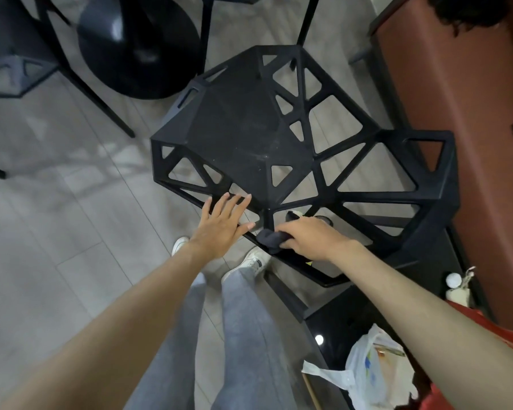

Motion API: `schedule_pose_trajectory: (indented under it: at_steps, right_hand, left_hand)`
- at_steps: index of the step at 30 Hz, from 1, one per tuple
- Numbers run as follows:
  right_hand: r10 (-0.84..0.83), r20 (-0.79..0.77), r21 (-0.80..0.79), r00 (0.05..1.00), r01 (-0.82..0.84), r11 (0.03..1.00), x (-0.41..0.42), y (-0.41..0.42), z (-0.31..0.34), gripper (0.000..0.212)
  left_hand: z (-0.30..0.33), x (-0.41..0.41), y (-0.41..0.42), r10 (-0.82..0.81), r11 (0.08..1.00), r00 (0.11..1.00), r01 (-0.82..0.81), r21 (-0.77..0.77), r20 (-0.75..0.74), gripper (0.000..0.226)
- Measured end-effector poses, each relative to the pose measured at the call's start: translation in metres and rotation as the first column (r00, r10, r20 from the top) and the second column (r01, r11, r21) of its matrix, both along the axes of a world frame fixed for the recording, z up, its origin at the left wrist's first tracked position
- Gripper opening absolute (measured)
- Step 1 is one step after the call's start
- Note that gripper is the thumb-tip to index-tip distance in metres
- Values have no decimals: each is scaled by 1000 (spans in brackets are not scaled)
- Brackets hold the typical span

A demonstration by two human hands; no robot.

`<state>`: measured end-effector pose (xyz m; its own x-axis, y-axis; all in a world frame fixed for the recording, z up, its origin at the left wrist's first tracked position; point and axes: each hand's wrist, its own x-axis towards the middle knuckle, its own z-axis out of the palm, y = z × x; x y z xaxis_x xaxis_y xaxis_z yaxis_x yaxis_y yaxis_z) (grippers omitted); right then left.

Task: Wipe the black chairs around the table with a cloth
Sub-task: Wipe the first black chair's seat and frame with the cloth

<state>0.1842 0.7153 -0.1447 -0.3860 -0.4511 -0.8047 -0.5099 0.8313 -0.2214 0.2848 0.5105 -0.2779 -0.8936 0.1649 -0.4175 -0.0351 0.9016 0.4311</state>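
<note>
Right in front of the standing person's feet sits the black plastic chair with triangular cut-outs (249, 134), its solid seat panel lying ahead of both hands and its open lattice side running away to the right, toward the reddish-brown counter (456, 99). Nearest the person is the chair's thin front edge bar, and both hands are on it. The left hand (222, 226) lies flat with fingers spread and straight, steadying the frame. The right hand (311, 238) curls over a dark bunched cloth (271, 237), pressing it onto the bar just beside the left thumb.

I would judge the right hand better placed for wiping, since the bar's long axis runs from the cloth rightward and downward past the wrist. Beyond the chair's far edge stands a round black table base (137, 45), near but not touching. Pale wood-look floor (57, 202) to the chair's left offers stepping room; the counter crowds the right side.
</note>
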Motion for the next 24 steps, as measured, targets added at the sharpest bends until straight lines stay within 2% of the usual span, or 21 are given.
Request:
schedule_pose_trajectory:
  at_steps: [3,7,9,12,14,16,18,19,22,24]
  right_hand:
    - [-73,45,-9,996,73,997,-17,16,2,15]
    - [-81,-136,92,987,94,991,-53,34,-10,21]
    - [-30,-215,144,976,62,988,-56,26,-23,25]
    - [127,-255,176,959,-83,981,-37,3,-38,32]
    - [177,-167,137,970,-154,978,-31,1,-40,30]
    - [159,7,48,987,-159,986,-45,10,-38,24]
    - [143,165,-19,976,-142,990,-69,20,-31,22]
    - [141,177,-49,974,-134,990,-83,24,-27,26]
    - [150,35,-122,988,-145,982,-126,33,-17,37]
    - [218,-109,-97,970,-229,969,-144,42,-13,35]
  left_hand:
    - [-1,-2,-4,-30,999,999,30,-12,-21,74]
    - [4,-3,-3,-39,998,999,39,-57,5,72]
    - [9,-7,6,60,991,995,-49,-122,83,71]
    - [15,-21,27,288,951,941,-259,-170,177,66]
    - [15,-30,41,443,891,886,-418,-176,136,62]
    - [12,-37,53,576,807,816,-556,-199,58,57]
    - [9,-41,61,649,742,761,-635,-213,-9,52]
    - [8,-42,64,666,721,745,-656,-223,-39,50]
    - [4,-44,66,689,689,721,-682,-245,-69,51]
    - [2,-45,65,686,688,725,-676,-265,-69,54]
